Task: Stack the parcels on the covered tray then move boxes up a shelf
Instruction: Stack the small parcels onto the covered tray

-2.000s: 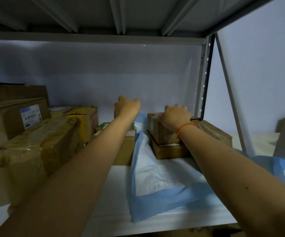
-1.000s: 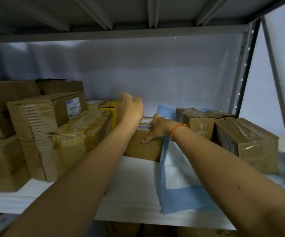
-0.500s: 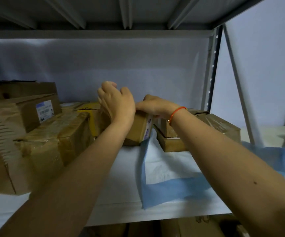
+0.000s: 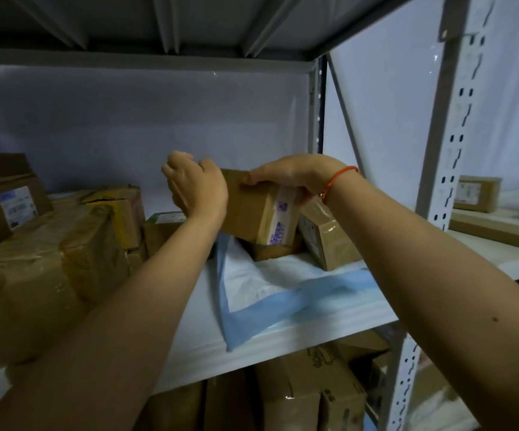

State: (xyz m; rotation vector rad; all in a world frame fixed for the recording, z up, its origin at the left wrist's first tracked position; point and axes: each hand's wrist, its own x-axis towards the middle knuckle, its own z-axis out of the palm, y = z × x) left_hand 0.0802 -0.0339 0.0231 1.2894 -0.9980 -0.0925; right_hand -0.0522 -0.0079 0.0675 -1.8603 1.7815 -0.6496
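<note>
- The parcel [image 4: 256, 209] is held tilted in the air above the blue cover sheet [image 4: 270, 303] on the shelf [image 4: 283, 340], just over a flat box [image 4: 272, 251] and beside a taped box [image 4: 326, 241].
- Both forearms reach forward and upward from the lower frame edges.
- The right hand [image 4: 292, 175] is clamped on the parcel's top edge; an orange wrist cord [image 4: 339, 178] is visible.
- The left hand [image 4: 194, 185] is curled against the parcel's left face, fingers hidden behind it.
- The parcel's label print is illegible.
- Stacked cartons [image 4: 43, 262] stand to the left.
</note>
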